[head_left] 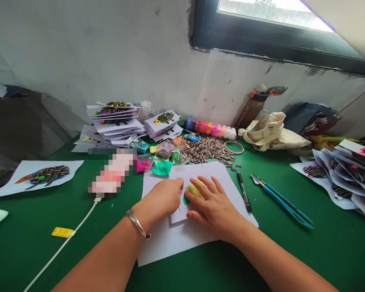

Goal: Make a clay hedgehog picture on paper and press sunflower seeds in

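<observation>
My right hand (214, 207) lies with its fingers spread over a flattened patch of yellow clay (194, 192) on a small white card (177, 218). Beside the yellow, at its lower left, shows a smaller green clay piece (186, 200). My left hand (162, 198), with a silver bracelet at the wrist, is curled closed at the card's left side. Its fingertips are turned away, so whatever they hold is hidden. Beneath the card are larger white paper sheets (161, 251). A black pen (244, 192) rests along their right edge.
Beyond the paper are bagged clays (161, 167), sunflower seeds (205, 150) and a tape ring (234, 147). Blue tweezers (287, 205) lie right, near stacked seed pictures (349, 174). Another picture stack (112, 125) stands back left. A white cable (63, 241) crosses the left side.
</observation>
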Action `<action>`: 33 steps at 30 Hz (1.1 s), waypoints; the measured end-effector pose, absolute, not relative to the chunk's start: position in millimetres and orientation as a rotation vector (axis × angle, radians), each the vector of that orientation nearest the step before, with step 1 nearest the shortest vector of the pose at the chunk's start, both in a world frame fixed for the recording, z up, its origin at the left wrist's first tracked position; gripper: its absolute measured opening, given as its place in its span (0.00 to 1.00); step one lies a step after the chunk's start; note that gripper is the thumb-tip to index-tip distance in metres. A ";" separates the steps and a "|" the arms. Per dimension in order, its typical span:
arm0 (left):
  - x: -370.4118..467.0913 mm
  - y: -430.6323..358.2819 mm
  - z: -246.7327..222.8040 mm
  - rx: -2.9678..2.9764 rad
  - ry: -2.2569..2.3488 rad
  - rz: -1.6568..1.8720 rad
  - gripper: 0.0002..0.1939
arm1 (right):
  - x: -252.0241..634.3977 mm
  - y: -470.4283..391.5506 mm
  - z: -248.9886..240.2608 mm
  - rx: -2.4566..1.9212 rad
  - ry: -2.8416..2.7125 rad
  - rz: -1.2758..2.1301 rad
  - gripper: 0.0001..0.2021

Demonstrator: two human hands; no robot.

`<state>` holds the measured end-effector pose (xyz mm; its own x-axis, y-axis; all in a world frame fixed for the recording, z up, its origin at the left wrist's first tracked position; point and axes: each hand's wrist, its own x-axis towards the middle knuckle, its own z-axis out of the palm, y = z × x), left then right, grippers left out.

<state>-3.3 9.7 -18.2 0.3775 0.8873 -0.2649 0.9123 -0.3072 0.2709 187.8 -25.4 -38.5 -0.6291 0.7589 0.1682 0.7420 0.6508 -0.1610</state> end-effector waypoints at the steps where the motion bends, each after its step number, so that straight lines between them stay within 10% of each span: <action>1: -3.1 9.8 -18.1 2.271 1.569 -0.093 0.13 | 187.9 -25.2 -38.8 -1.224 -2.650 0.107 0.22; 33: -1.7 10.0 -16.6 2.247 1.585 -0.107 0.12 | 194.3 -28.7 -38.2 -1.218 -2.638 0.185 0.20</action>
<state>-1.7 10.0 -16.6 0.3585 0.8906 -0.2798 0.9202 -0.2866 0.2667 194.3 -28.7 -38.2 -0.6281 0.7628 0.1539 0.7338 0.6464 -0.2091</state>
